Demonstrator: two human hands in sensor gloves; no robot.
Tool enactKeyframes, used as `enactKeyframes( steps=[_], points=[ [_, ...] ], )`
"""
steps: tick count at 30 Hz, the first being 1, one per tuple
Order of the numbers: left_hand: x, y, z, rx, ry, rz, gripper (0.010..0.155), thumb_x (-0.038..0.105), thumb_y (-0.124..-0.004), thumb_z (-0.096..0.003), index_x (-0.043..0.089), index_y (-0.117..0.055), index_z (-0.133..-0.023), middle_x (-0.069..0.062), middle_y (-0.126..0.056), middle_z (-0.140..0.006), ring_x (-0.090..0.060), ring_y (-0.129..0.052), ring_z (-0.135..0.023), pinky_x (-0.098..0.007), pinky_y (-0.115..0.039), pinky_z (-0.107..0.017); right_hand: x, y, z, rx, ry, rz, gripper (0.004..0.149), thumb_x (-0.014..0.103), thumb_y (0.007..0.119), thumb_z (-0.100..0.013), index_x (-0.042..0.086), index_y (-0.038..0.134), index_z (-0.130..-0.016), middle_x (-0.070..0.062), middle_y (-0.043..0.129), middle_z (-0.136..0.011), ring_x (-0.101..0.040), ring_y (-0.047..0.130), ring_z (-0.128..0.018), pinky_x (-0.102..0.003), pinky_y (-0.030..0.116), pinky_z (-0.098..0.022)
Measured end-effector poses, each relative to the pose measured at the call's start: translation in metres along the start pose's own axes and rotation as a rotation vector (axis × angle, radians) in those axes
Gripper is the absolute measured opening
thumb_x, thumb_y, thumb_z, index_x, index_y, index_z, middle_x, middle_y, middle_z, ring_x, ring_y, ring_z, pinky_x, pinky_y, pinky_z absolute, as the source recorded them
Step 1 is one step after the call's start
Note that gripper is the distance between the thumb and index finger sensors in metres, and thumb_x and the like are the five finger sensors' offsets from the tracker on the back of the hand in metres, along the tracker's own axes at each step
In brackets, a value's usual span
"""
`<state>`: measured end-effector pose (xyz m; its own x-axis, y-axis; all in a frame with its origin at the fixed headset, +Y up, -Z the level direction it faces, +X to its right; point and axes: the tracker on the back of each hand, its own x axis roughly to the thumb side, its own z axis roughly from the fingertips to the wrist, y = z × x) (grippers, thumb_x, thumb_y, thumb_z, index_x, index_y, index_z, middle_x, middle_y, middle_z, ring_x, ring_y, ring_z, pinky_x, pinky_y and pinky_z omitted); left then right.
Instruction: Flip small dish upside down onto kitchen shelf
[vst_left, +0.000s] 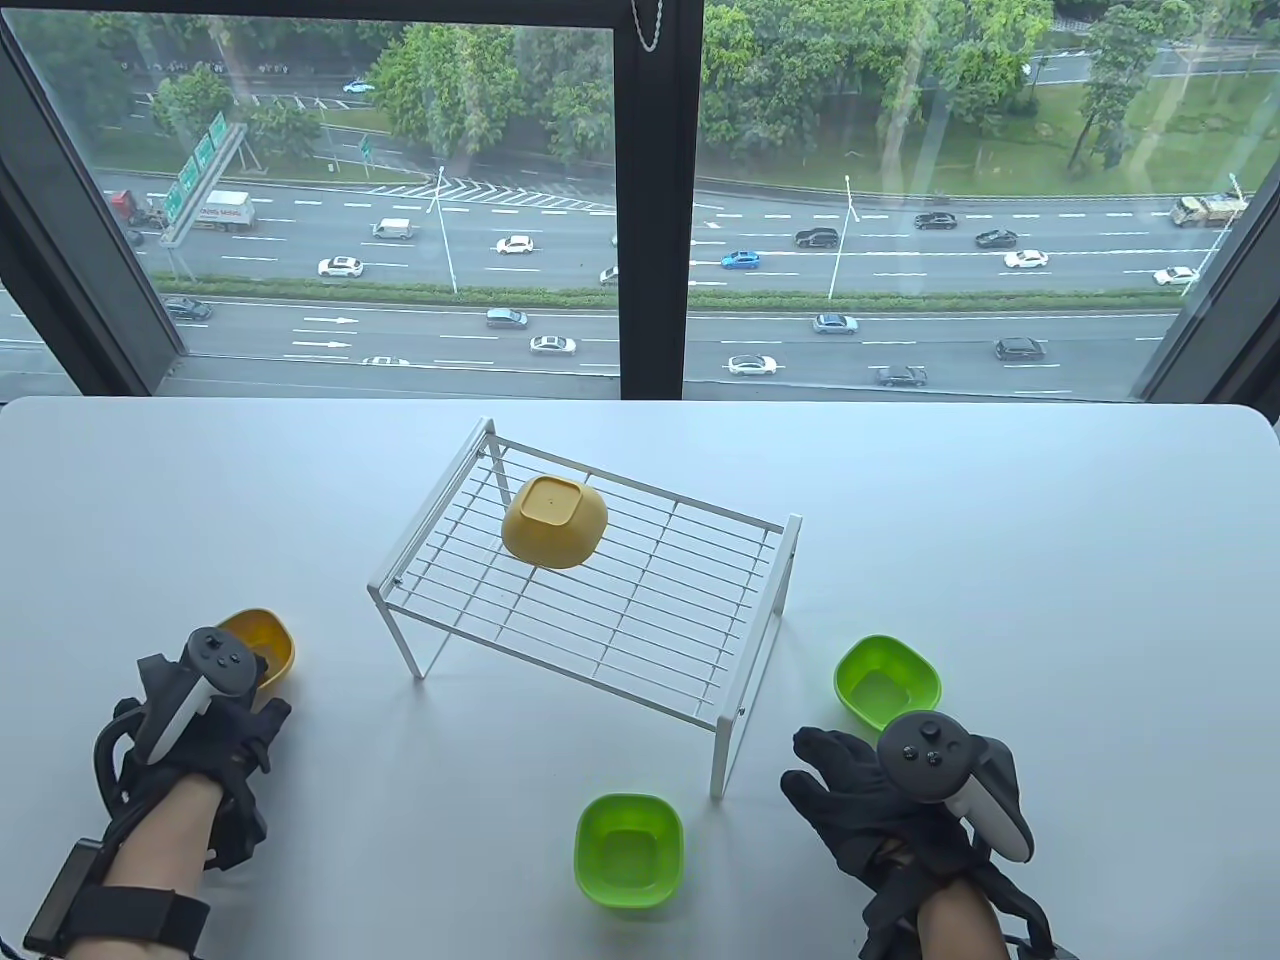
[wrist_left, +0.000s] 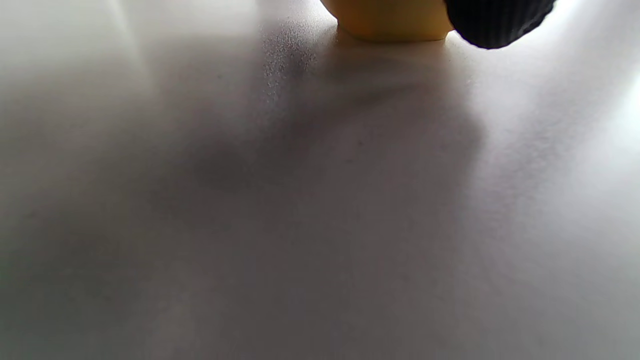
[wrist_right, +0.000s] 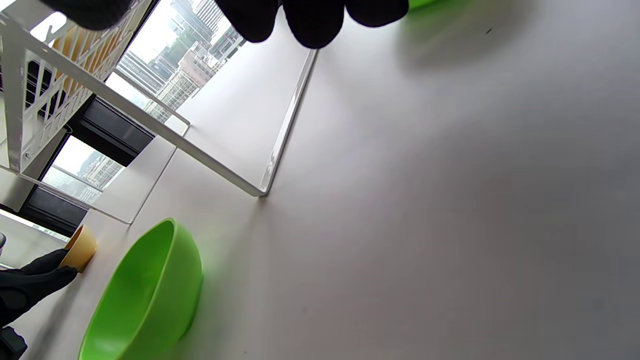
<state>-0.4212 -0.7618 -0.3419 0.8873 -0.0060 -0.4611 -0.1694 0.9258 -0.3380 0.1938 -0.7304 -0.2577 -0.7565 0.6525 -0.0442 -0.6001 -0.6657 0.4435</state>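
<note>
Atop the wire shelf (vst_left: 600, 590) one yellow dish (vst_left: 553, 522) sits inverted near its back-left edge; left grip (vst_left: 215, 745) unclear beside another yellow dish (vst_left: 262, 645), right grip (vst_left: 880, 800) spread apart, bare counter (vst_left: 1050, 560) between.

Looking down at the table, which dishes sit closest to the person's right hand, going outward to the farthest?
From the right hand:
1. Green dish, just beyond it, right of the shelf.
2. Green dish, to its left, near edge.
3. Upside-down yellow dish, on the shelf.
4. Yellow dish, far left.

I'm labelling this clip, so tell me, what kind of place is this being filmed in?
Probably an upper-floor office or lab set up as a mock kitchen: a white table against a big window overlooking a highway, with a wire kitchen shelf and small plastic dishes on it.
</note>
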Motion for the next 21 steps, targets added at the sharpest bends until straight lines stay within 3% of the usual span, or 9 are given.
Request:
enactKeyframes(
  steps=[21],
  points=[
    [0.0084, 0.006, 0.0012, 0.076, -0.033, -0.036, 0.052, 0.05, -0.076, -0.0433, 0.04, -0.071, -0.094, 0.012, -0.057, -0.119, -0.037, -0.037, -0.115, -0.07, -0.032, -0.08, -0.0007, -0.0014, -0.0006, -0.003, -0.012, -0.025, 0.076, 0.065, 0.058, -0.05, 0.023, 0.041, -0.11, -0.016, 0.039, -0.117, -0.045, 0.036, -0.104, -0.067, 0.032, -0.072]
  ],
)
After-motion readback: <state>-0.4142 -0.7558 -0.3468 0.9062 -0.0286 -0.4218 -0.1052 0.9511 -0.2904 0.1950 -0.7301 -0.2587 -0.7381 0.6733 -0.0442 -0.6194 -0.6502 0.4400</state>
